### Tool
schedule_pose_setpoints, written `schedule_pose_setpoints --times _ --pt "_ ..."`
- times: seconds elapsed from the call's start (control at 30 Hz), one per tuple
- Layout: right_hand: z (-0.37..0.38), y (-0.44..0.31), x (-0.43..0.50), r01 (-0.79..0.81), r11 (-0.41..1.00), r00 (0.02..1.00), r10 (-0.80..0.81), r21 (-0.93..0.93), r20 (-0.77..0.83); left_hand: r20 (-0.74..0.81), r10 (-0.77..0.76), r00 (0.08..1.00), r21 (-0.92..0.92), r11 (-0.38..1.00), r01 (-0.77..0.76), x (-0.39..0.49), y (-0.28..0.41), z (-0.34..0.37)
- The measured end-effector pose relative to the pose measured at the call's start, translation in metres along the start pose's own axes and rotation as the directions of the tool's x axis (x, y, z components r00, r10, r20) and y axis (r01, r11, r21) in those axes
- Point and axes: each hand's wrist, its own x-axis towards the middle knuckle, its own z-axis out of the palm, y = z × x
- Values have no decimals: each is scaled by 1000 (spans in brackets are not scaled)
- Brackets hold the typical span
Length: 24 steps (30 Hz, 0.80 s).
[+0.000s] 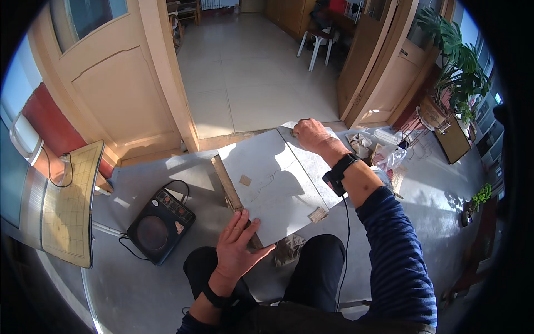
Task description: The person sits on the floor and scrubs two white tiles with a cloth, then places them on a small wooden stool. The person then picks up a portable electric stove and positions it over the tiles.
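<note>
A low white board or tabletop [288,183] with a seam across its right part lies before my knees. My left hand [240,246] rests with its fingers spread at the near left corner, by a rough wooden strip [227,183] along the left edge. My right hand [311,133] is closed at the far right edge; whatever may be inside its fingers is hidden. A small brown square piece [245,180] lies on the board. Another small striped piece [318,214] sits at the near right edge. A crumpled brown cloth or paper [290,249] is below the near edge.
An induction cooker [160,225] with a cord stands on the floor at left, beside a leaning gridded board [69,208]. Plastic bags [388,157] lie at right, near a potted plant [434,110]. A door frame [167,75] and a white-legged stool [319,41] are beyond.
</note>
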Motion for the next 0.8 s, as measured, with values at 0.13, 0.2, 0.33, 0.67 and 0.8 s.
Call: schedule_pose_setpoints --times 0.13,0.2,0.33,0.67,0.8 --pt "3 -56 9 116 964 993 -110 238 -40 -14 -2 1000 -6 1000 2 0 0 2" --pt "1 -71 6 142 961 990 -135 238 -47 -10 -2 1000 -9 1000 2 0 0 1" --pt "-5 -78 -22 416 860 909 -387 296 -153 -3 -8 1000 7 1000 8 0 1 0" --pt "-15 -18 -119 501 811 864 -451 301 -224 20 -17 1000 47 999 16 -1 1 0" --pt "-9 24 -152 386 857 920 -329 341 -214 -4 -22 1000 7 1000 22 -3 0 2"
